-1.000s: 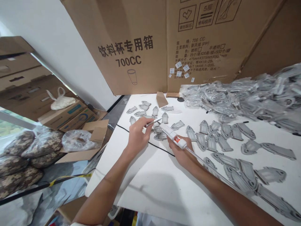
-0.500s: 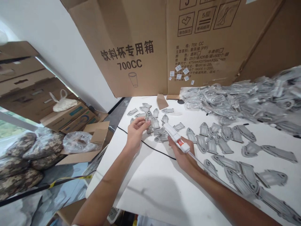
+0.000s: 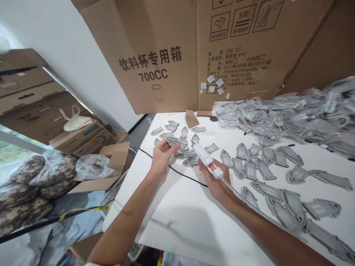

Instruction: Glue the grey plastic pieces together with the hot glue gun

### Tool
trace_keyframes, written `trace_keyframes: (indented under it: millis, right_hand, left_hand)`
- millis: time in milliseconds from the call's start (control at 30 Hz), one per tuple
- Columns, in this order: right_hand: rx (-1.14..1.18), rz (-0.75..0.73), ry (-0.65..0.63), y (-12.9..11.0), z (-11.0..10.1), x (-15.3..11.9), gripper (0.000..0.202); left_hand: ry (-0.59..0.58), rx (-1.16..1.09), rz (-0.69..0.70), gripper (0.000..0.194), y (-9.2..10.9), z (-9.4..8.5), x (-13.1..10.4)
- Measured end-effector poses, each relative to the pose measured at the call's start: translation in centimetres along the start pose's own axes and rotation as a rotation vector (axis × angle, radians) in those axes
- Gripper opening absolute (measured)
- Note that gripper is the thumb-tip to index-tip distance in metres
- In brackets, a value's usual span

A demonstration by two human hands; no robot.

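Note:
Between thumb and fingers, my left hand (image 3: pixel 162 157) pinches a small grey plastic piece (image 3: pixel 173 141), held above a group of similar pieces. My right hand (image 3: pixel 215 173) is wrapped round a white tool (image 3: pixel 203 155) with an orange-red part and a long pale rod or cord running back along my forearm. The tool's tip points up and left, a little to the right of the held piece and not touching it. Loose grey pieces (image 3: pixel 250 169) lie on the white table (image 3: pixel 177 210) to the right of my right hand.
Behind the table stands a large cardboard box (image 3: pixel 166 37). Bagged grey parts (image 3: pixel 266 118) are heaped at the back right. A black cable (image 3: pixel 185 176) crosses the table. Open cartons (image 3: pixel 94 184) and camouflage-patterned bundles (image 3: pixel 24 170) are at the left.
The piece in my left hand has turned from upright to lying nearly sideways. My right hand and the tool have hardly moved.

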State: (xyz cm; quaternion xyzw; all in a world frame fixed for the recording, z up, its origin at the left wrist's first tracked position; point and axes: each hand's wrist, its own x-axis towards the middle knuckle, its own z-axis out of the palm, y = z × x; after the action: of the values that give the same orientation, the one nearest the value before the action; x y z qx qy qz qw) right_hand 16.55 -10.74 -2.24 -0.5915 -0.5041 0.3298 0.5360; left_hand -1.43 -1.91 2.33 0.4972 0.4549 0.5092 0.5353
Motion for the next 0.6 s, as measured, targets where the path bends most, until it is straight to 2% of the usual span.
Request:
trace_keyframes:
  millis: [133,267,467,600]
  right_hand:
    - [-0.046,-0.085,-0.034,0.40,-0.03,-0.02,0.037]
    - [-0.072,-0.160,-0.070,0.49,-0.13,-0.04,0.030]
    - [-0.051,-0.195,-0.075,1.03,0.13,0.20,0.036]
    - [-0.052,-0.190,-0.084,1.09,0.20,0.27,0.036]
  left_hand:
    - [0.007,0.008,0.012,0.037,0.01,0.12,-0.10]
    - [0.068,-0.003,0.010,0.038,-0.10,0.19,-0.12]
    - [0.124,-0.001,0.020,0.041,-0.31,0.18,-0.07]
    - [0.120,0.011,0.029,0.041,-0.18,0.42,-0.23]
